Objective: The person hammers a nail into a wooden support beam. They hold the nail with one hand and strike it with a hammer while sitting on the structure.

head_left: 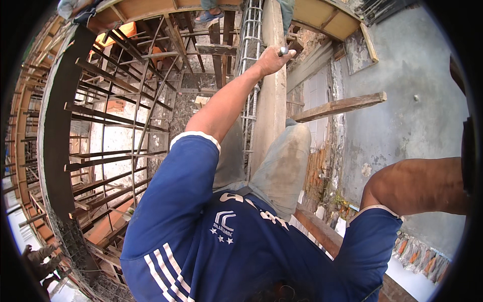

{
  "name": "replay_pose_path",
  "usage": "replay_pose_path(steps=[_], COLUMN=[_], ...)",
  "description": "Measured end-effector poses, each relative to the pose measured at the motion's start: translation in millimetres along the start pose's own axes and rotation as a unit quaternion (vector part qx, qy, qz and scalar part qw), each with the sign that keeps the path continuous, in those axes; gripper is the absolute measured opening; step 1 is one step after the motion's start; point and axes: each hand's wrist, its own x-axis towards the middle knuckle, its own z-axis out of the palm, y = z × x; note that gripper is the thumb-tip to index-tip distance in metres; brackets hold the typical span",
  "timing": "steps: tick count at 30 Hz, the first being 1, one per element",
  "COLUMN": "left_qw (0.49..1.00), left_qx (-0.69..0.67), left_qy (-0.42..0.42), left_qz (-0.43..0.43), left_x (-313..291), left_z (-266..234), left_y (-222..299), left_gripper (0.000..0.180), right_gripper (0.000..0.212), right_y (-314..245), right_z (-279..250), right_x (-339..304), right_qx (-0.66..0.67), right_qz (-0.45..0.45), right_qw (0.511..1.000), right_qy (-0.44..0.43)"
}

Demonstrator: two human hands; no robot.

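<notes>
My left arm reaches forward over a narrow, grey board-like form side (269, 116). The fingers of my left hand (273, 61) are closed around a tool with a shiny, rounded metal end (283, 51); the rest of it is hidden, so its kind is unclear. Just left of the board runs a steel rebar cage (250, 43) with ties across it. My legs (287, 156) are astride or close against the board. My right arm (412, 186) stretches out to the right and leaves the picture, so the right hand does not show.
Timber props (110, 113) and bars crowd the deep opening at left, beside a long dark beam (55, 131). A wooden beam (342, 106) juts out over the grey surface (407, 121) at right. Another person's sandalled foot (209, 16) rests ahead; a worker (43, 256) shows at lower left.
</notes>
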Motion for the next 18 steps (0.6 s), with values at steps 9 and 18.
replay_pose_path(steps=[9,18], left_qw=[0.998,0.976], left_qx=[-0.011,-0.047], left_qy=[0.031,0.215], left_qz=[-0.048,0.006], left_x=[-15.8,49.8], left_z=[-20.0,18.5], left_y=[-7.1,21.8], left_gripper=[0.042,0.058], right_gripper=[0.034,0.010], right_y=[131.8,83.1], right_z=[49.1,-12.1], right_x=[-202.0,-326.7], right_qx=[-0.024,0.084], right_qz=[0.480,0.763], right_qw=[0.831,0.621], right_qy=[-0.280,-0.159])
